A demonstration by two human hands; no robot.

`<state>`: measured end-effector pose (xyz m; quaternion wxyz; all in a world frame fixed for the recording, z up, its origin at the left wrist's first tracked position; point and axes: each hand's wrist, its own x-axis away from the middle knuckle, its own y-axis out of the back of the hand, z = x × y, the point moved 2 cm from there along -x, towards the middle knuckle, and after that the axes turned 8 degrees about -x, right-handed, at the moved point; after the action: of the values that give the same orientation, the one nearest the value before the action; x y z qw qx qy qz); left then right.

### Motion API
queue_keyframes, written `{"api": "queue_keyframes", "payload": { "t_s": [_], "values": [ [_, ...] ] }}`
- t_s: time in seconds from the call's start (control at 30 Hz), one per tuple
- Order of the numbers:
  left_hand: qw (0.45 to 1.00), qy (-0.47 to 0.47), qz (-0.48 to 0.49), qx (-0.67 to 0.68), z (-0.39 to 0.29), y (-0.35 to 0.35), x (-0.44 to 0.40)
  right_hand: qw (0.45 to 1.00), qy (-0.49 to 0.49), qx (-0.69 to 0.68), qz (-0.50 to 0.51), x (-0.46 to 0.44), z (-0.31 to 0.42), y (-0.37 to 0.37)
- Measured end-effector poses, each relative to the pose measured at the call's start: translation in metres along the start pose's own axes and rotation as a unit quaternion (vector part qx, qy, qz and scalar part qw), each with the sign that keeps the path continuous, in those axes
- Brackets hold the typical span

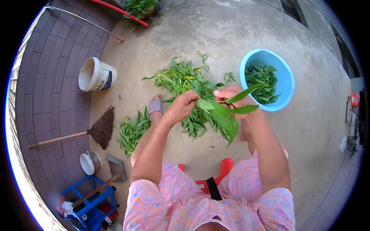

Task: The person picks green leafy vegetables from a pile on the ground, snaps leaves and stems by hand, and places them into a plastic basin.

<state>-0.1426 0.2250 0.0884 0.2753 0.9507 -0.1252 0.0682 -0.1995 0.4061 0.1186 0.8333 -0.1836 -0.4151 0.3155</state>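
Note:
Between my hands is a sprig of leafy greens (225, 111), with long pointed leaves like water spinach. My left hand (184, 106) is closed, pinching it at the left end. On the other side my right hand (236, 97) has thumb and fingers closed round its thin stem, and leaves stick out past the fingers. Below both hands a loose pile of the same greens (179, 79) lies on the concrete, stems toward the far left. A smaller heap of greens (133, 133) is by my left foot. To the right, a light blue basin (290, 86) holds picked leaves (262, 81).
Along the tiled wall at left stand a white bucket (106, 77), a broom (101, 129), a small pail (88, 163), a dustpan (115, 168) and a blue frame (92, 210). A red seat (225, 169) is under me. A potted plant (142, 9) is at the back.

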Motion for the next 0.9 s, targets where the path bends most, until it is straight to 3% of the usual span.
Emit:
{"api": "queue_keyframes", "payload": {
  "t_s": [0.17,0.23,0.37,0.53,0.73,0.9],
  "values": [
    [0.995,0.038,0.016,0.089,0.003,-0.003,0.000,0.998,0.018,-0.063,-0.014,0.005,-0.001,0.002],
    [0.983,0.099,-0.015,0.153,0.004,0.000,0.001,0.997,0.020,-0.077,-0.025,0.005,-0.002,0.007],
    [0.987,0.122,-0.064,0.085,0.015,0.009,0.000,0.989,0.021,-0.132,0.055,-0.001,-0.005,0.017],
    [0.978,0.132,-0.143,0.082,0.024,0.016,0.000,0.984,0.051,-0.170,0.000,0.006,0.006,0.010],
    [0.977,0.124,-0.163,0.061,0.027,0.017,0.000,0.986,0.078,-0.134,-0.064,0.009,0.012,0.008],
    [0.973,0.134,-0.167,0.082,0.024,0.019,0.000,0.991,0.090,-0.098,-0.030,0.013,0.011,0.005]
  ]
}}
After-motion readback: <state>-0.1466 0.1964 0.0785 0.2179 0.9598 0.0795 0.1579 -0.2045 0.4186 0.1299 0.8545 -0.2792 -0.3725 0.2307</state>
